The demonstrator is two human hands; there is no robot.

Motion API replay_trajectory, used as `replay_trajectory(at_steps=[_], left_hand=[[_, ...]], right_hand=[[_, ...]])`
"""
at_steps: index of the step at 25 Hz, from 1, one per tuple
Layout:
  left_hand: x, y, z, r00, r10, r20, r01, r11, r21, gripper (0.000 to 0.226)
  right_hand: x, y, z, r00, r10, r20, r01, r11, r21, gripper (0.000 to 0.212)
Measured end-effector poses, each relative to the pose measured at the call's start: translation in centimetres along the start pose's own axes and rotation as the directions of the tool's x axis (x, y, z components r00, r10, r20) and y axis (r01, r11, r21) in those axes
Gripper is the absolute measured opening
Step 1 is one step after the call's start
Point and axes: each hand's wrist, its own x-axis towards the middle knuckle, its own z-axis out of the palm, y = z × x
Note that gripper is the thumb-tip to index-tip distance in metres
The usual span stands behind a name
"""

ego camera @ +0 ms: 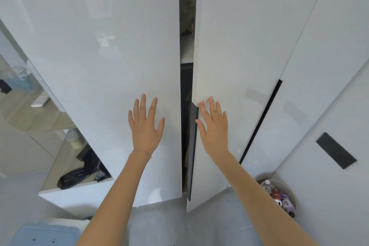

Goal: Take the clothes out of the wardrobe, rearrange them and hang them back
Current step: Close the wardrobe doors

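Grip: the left hand (145,126) lies flat and spread on the left door (95,50), clasping nothing; the right hand (213,126) lies flat on the right door (239,46), fingers splayed, thumb by the dark handle strip (192,146), also clasping nothing.
Location: the wardrobe fills the view from 9 to 3 o'clock; the clothes are barely visible through the dark gap (186,16) running toward 12 o'clock.
Orientation: both doors stand tall, long axis vertical; the right door's edge sits proud of the left, slightly ajar.
Handling: the glossy panels look stiff, smooth and likely slippery to a flat palm.
Hold: the handle strip along the right door's inner edge seems the surest purchase.
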Motion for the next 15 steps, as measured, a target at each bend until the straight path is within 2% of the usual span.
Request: replay_trajectory(at_steps=[7,15], left_hand=[[3.6,-4.2,2.6,0.995,0.085,-0.059,-0.081,0.994,0.077,0.065],[4.5,-6.0,3.9,0.996,0.063,-0.071,-0.058,0.996,0.068,0.071]], right_hand=[[4.5,-1.0,3.2,0.999,0.031,0.026,-0.027,0.987,-0.157,0.054],[7.4,-1.7,4.8,0.995,0.063,0.077,-0.050,0.985,-0.163,0.059]])
